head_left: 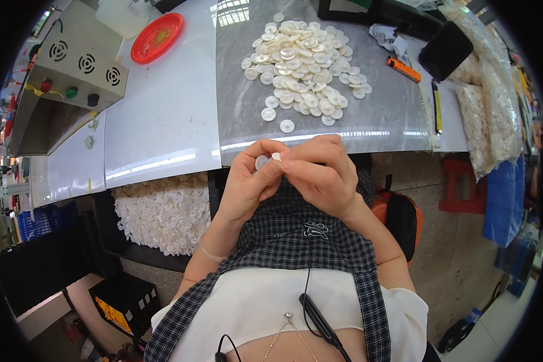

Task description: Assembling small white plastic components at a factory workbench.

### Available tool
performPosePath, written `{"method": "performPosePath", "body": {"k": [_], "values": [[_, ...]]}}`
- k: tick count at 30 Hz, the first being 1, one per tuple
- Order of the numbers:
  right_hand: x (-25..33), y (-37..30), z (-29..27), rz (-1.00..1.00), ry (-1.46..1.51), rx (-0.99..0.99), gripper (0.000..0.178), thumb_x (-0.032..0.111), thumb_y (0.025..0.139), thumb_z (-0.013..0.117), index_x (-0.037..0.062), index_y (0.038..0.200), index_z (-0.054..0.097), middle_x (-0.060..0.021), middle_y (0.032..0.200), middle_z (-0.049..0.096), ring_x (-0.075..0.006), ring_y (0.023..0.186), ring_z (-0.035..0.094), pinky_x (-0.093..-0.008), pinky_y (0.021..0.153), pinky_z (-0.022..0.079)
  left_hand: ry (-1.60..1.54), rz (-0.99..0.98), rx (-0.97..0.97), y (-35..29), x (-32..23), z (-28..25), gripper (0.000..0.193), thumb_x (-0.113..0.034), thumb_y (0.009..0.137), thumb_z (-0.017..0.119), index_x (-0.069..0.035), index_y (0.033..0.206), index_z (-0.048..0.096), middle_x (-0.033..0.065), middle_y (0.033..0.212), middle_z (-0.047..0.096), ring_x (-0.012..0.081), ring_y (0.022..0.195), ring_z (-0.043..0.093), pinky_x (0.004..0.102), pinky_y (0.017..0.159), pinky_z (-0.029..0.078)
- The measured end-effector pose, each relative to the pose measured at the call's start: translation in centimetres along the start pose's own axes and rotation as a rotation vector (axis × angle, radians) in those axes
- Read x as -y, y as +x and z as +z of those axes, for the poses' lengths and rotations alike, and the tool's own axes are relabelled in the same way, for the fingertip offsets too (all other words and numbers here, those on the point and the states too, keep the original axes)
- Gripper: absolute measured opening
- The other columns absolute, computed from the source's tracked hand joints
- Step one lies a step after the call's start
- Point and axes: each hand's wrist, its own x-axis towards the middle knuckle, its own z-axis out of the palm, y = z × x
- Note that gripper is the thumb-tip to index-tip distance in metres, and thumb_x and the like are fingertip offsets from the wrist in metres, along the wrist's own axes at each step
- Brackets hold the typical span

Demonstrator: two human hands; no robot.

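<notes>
My left hand and my right hand meet at the table's near edge, in front of my apron. A translucent white plastic disc is pinched in the fingers of my left hand. Between the fingertips of both hands shows a small white piece, gripped by my right thumb and finger; whether it joins the disc, I cannot tell. Beyond my hands, a heap of white round plastic discs with ribbed faces lies on the grey mat. Two single discs lie apart at its near side.
Below the table at left stands a black bin of small white parts. A metal machine with buttons and a red plate are at far left. At right lie an orange item, a yellow cutter and plastic bags of parts.
</notes>
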Motion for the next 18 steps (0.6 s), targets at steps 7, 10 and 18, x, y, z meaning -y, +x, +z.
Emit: {"method": "performPosePath", "body": {"k": [7, 10, 18], "values": [[-1.3, 0.8, 0.2, 0.223, -0.001, 0.020, 0.034, -0.006, 0.072, 0.072, 0.0075, 0.101, 0.064, -0.0083, 0.105, 0.064, -0.0246, 0.092, 0.061, -0.0325, 0.076, 0.050, -0.041, 0.119, 0.015, 0.0, -0.6, -0.4, 0.032, -0.013, 0.093, 0.064, 0.000, 0.119, 0.053, 0.0013, 0.081, 0.054, 0.0027, 0.052, 0.042, 0.0157, 0.043, 0.034], [-2.5, 1.1, 1.0, 0.344, -0.138, 0.190, 0.033, 0.001, 0.075, 0.069, 0.0090, 0.107, 0.065, -0.0038, 0.111, 0.064, -0.0257, 0.101, 0.057, -0.0375, 0.087, 0.043, 0.028, 0.157, -0.018, 0.0, -0.7, -0.2, 0.036, -0.016, 0.091, 0.066, 0.000, 0.119, 0.050, 0.0037, 0.090, 0.053, 0.0020, 0.055, 0.040, 0.0133, 0.042, 0.033], [-2.7, 0.6, 2.1, 0.252, -0.256, 0.304, 0.021, 0.007, 0.075, 0.071, 0.0113, 0.095, 0.067, 0.0029, 0.098, 0.067, -0.0175, 0.090, 0.059, -0.0332, 0.082, 0.039, 0.056, 0.156, -0.072, -0.2, -0.9, -0.3, 0.035, -0.004, 0.089, 0.065, 0.000, 0.120, 0.050, 0.0027, 0.091, 0.054, 0.0017, 0.055, 0.041, 0.0135, 0.042, 0.031]]}}
